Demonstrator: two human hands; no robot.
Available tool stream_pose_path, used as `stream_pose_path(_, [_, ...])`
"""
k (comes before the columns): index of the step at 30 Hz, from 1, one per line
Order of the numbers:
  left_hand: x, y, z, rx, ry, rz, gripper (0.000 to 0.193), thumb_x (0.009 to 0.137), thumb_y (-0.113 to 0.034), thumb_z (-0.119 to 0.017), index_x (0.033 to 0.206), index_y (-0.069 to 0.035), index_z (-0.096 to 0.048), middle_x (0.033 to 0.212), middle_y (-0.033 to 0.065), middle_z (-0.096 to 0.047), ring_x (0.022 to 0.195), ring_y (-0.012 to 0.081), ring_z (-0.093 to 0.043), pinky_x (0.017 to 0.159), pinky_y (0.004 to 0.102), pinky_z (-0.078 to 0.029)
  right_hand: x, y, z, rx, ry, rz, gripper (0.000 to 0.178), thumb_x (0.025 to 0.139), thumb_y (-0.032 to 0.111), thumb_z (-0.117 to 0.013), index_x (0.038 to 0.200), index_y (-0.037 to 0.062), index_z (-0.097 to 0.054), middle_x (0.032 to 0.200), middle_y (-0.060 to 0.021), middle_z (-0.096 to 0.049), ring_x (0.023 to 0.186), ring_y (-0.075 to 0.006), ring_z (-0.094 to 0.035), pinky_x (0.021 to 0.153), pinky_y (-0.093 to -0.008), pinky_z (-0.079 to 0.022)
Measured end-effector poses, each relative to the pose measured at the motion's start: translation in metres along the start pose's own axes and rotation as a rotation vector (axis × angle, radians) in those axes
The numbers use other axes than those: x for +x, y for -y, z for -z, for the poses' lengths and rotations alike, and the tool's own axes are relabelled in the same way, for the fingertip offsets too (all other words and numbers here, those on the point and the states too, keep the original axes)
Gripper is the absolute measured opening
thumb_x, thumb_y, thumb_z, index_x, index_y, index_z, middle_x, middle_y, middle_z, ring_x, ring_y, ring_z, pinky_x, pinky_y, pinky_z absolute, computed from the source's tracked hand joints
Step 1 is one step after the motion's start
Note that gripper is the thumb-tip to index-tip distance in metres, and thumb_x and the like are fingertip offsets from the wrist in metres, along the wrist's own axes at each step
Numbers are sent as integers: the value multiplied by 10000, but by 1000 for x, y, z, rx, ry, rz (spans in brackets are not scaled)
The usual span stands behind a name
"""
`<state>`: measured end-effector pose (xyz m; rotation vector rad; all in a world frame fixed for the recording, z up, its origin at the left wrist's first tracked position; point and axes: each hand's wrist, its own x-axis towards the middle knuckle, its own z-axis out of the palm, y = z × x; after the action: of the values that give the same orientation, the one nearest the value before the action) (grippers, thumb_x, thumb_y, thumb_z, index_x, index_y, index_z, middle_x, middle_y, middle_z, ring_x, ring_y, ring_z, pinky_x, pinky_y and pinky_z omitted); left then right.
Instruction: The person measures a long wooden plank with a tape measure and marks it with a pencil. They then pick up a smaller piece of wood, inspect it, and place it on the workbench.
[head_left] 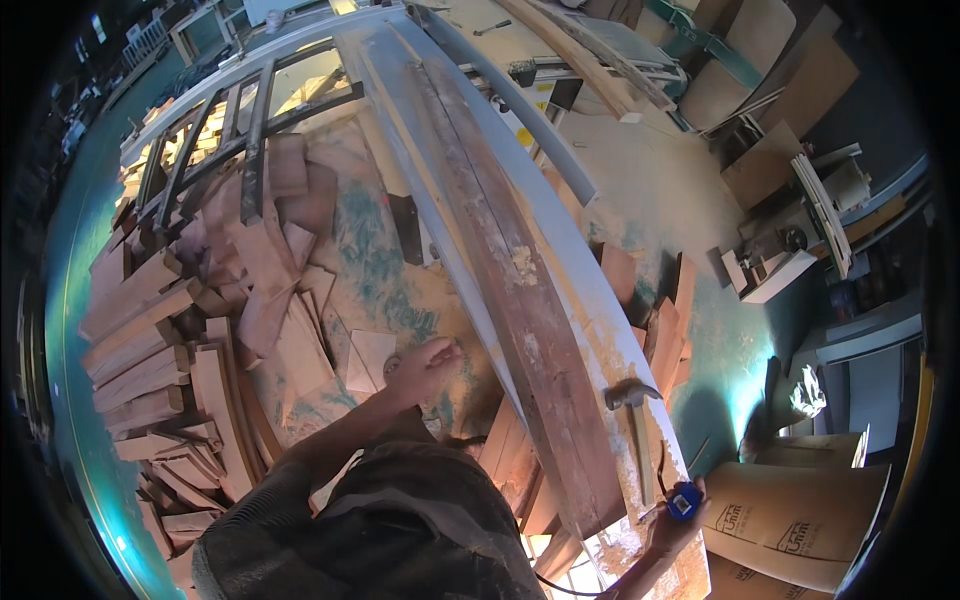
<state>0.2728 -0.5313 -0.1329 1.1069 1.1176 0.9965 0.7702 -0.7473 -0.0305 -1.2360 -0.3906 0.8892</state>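
Beside the long plank [518, 300], my left hand [425, 364] is in the air over the dusty floor, its fingers curled in and nothing visible in them. My right hand [690, 522] grips a blue tape measure [684, 501] at the near right end of the bench [600, 350]. A hammer [630, 394] lies just beyond that hand, its head away from me and its wooden handle pointing toward me. The reddish-brown plank runs lengthwise along the bench, with a dark crack and pale scuffs on its face.
Stacked wood offcuts [150, 350] fill the floor at left, near a dark slatted frame [255, 140]. More boards [668, 330] lean at the bench's right side. Cardboard boxes [790, 520] stand close to my right hand. Sawdust covers much of the green floor [370, 250].
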Motion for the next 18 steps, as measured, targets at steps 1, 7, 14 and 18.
stream_pose_path(1, [-1, -20, -12, 13, 75, 66, 205, 995, -148, -693, 1025, 21, -582, 908, 6, -590, 896, 85, -574, 845, 280, -494, 7, -6, -47, -74, 57, -41, 644, 958, 521, -667, 1386, 53, -555, 1059, -125, -673, 835, -201, -670, 554, -292, -552])
stream_pose_path(7, [24, -55, 1, -232, 490, 233, 284, 1062, -273, -622, 1001, 5, -616, 876, -23, -578, 802, 56, -542, 732, 248, -481, -4, -93, -316, -691, 726, -220, 523, 866, 167, -786, 1325, 20, -580, 1022, -99, -687, 857, -170, -666, 691, -287, -555])
stream_pose_path(14, [57, -55, 129, -157, 433, 254, 202, 992, -189, -673, 958, 10, -677, 792, 10, -642, 765, 77, -597, 653, 268, -461, -14, -170, -459, -939, 1254, 59, 572, 821, 161, -837, 1323, 61, -582, 1055, -158, -711, 956, -263, -722, 813, -368, -578])
stream_pose_path(18, [67, -76, 176, -53, 307, 248, 137, 909, -114, -749, 969, -10, -683, 856, 18, -674, 824, 91, -625, 720, 265, -486, 2, -175, -514, -962, 1434, 271, 524, 789, 153, -830, 1276, 105, -642, 1044, -155, -686, 924, -337, -715, 786, -397, -579])
